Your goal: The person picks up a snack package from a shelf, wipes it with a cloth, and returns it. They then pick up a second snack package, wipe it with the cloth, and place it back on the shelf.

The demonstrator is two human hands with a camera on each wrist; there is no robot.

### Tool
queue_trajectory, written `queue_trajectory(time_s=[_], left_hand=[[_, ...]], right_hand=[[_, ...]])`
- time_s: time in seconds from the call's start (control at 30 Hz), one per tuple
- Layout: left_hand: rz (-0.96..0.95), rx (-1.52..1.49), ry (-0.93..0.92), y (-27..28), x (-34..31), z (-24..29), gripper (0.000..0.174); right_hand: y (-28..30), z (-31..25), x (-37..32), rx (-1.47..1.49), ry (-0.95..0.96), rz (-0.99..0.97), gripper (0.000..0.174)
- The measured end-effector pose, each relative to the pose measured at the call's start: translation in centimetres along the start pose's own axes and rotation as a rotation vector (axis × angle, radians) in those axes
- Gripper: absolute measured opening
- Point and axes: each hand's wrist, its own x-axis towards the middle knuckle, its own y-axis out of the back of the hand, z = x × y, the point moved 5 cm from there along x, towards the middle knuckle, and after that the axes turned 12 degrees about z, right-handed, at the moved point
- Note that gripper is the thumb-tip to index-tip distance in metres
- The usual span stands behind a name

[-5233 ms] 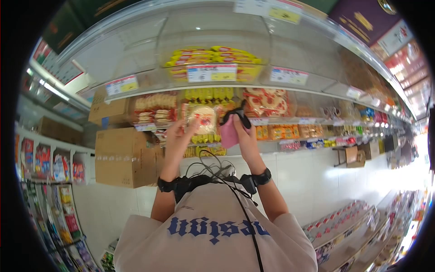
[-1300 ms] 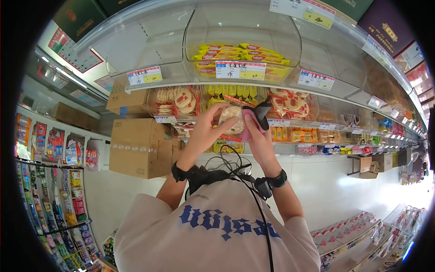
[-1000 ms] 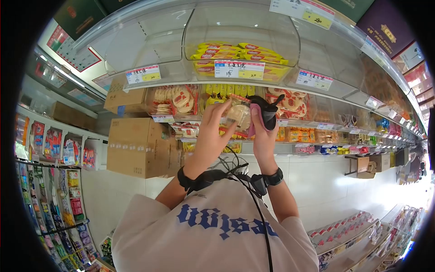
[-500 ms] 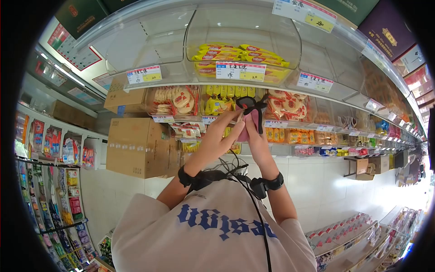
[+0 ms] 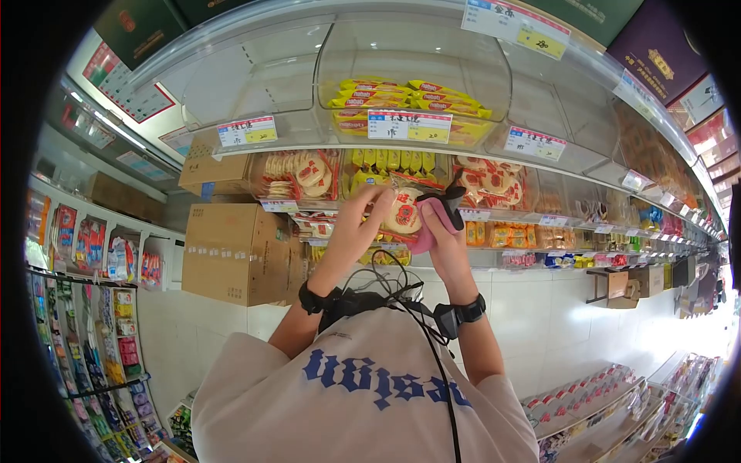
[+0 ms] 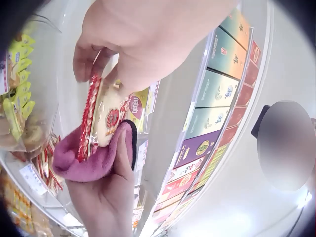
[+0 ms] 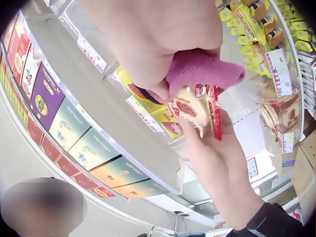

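Observation:
In the head view my left hand [image 5: 356,231] pinches the left side of a clear, red-edged packet of round flat crackers [image 5: 403,210], in front of the shelf. My right hand [image 5: 446,245] holds a pink cloth with black trim [image 5: 417,241] against the packet's right side. From the left wrist, the pink cloth [image 6: 91,168] is seen wrapped about one end of the packet [image 6: 106,113], the right thumb lying along it. Seen from the right wrist, the cloth [image 7: 202,71] folds over the packet's near end, while the left fingers grip the far end.
Behind the hands, shelf bins hold yellow snack packs [image 5: 394,160] and more cracker packets [image 5: 490,181]. Above is a bin of yellow wafer packs [image 5: 409,96] with a price tag [image 5: 409,123] in front. Cardboard boxes [image 5: 231,251] stand at left; loose black cables [image 5: 390,282] hang at the chest.
Half a second ago the hands were close together, with the packet hidden behind cloth and fingers. The hands have since parted a little, and the packet's printed face shows between them.

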Motion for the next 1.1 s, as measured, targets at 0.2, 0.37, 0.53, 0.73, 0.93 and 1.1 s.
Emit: queue_trajectory(time_s=[0.2,0.37,0.53,0.73,0.93,1.1], left_hand=[[0.075,0.101,-0.212,0.2,-0.1,0.7,0.043],[-0.043,-0.045,-0.116,-1.6,-0.6,1.3,0.045],[-0.113,-0.098,0.030,-2.1,-1.2,2.2,0.052],[-0.182,0.001,-0.147,-0.9,-0.3,2.1,0.050],[-0.121,-0.019,-0.043,-0.2,-0.3,1.0,0.046],[0.144,0.255,-0.405,-0.1,-0.3,0.8,0.048]], right_hand=[[0.6,-2.1,0.1,-0.560,0.396,0.114,0.027],[-2.0,-1.0,-2.0,-0.688,0.653,-0.055,0.026],[-0.6,2.5,-1.1,-0.424,0.111,-0.123,0.019],[0.1,2.1,-0.2,-0.303,0.037,-0.250,0.024],[0.1,1.4,0.0,-0.429,0.057,-0.266,0.030],[0.6,-0.7,0.9,-0.398,0.245,0.019,0.020]])
